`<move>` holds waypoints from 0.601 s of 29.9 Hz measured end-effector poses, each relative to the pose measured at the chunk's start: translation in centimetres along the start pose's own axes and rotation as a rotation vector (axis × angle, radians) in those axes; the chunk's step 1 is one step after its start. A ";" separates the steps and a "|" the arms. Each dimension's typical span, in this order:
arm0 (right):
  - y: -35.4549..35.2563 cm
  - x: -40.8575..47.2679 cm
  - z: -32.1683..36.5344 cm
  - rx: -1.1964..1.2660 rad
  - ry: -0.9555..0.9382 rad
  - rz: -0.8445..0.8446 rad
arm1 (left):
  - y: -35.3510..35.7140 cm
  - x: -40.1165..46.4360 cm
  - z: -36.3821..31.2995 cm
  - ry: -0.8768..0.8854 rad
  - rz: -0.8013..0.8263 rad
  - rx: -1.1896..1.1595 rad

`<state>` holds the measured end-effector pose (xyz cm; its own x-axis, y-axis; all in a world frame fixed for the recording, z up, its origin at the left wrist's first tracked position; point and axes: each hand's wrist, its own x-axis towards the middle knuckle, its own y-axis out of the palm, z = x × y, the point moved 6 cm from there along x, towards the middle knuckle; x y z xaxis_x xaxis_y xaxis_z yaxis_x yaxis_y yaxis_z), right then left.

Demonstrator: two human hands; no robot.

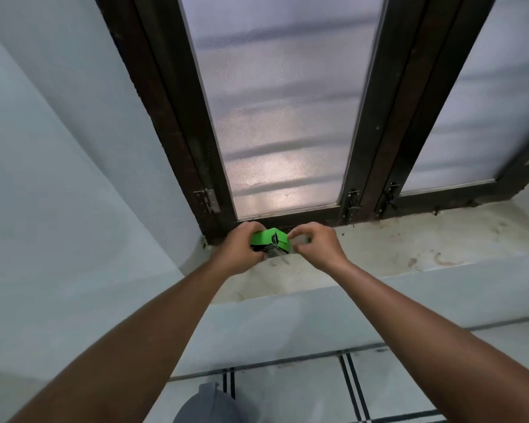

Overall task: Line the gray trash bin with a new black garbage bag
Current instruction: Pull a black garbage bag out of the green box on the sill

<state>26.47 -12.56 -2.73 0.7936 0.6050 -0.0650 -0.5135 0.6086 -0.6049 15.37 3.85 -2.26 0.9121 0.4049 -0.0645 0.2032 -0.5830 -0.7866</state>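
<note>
A small green and black box (271, 241) rests on the stained window sill (394, 248), close to the window frame. My left hand (242, 250) is wrapped around the box's left side. My right hand (316, 247) pinches at the box's right end, where a green flap stands open. What is inside the box is hidden. A gray rounded thing (205, 406) shows at the bottom edge on the floor; I cannot tell whether it is the trash bin. No black bag is visible.
A dark-framed window with frosted panes (287, 117) rises behind the sill, with latches (353, 203) at its base. A pale wall (58, 178) closes the left side. White floor tiles with dark lines (318, 386) lie below.
</note>
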 end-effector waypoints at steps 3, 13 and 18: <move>-0.9 -0.3 1.8 -0.244 -0.253 -0.045 | 0.1 0.1 -1.1 -0.001 -0.018 -0.034; -3.7 0.1 3.2 -0.377 -0.335 -0.105 | -0.1 0.2 -3.1 0.010 -0.039 -0.069; -4.4 -0.6 3.8 -0.325 -0.454 -0.232 | 0.3 0.0 -4.4 0.060 -0.015 -0.070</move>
<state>27.00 -13.68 3.04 0.6176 0.6774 0.3996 -0.1605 0.6059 -0.7792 16.98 0.60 0.18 0.9279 0.3725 -0.0143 0.2398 -0.6257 -0.7423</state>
